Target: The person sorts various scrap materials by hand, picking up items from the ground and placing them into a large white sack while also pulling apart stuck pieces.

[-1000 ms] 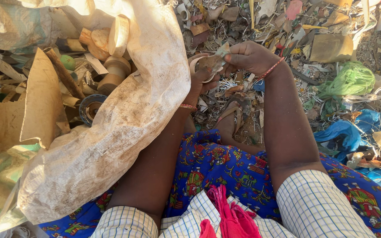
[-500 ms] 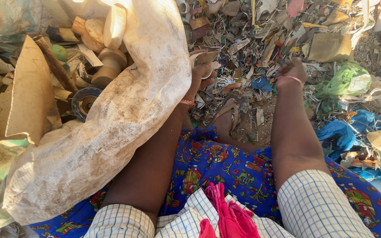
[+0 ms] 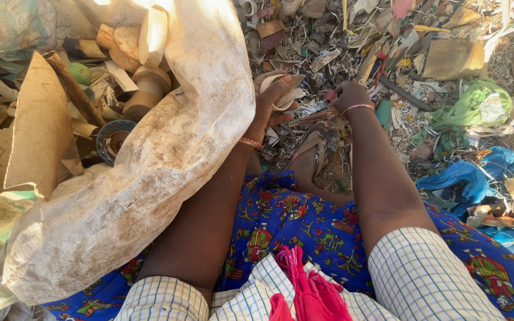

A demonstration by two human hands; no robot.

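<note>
My left hand (image 3: 272,101) grips curved tan scraps (image 3: 281,89); my right hand (image 3: 347,96) pinches into the ground litter (image 3: 328,59). Sharp shards there could cut my fingers, and the loose scraps might slip before reaching the sack (image 3: 168,160).

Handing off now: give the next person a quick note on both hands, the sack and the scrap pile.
Left hand holds a few curved tan scraps beside the white woven sack.
Right hand is down in the scrap pile, fingers closed on small pieces; what it holds is unclear.
Sack lies open at left, already holding tan offcuts.
Plenty of mixed litter is left on the ground ahead.
</note>
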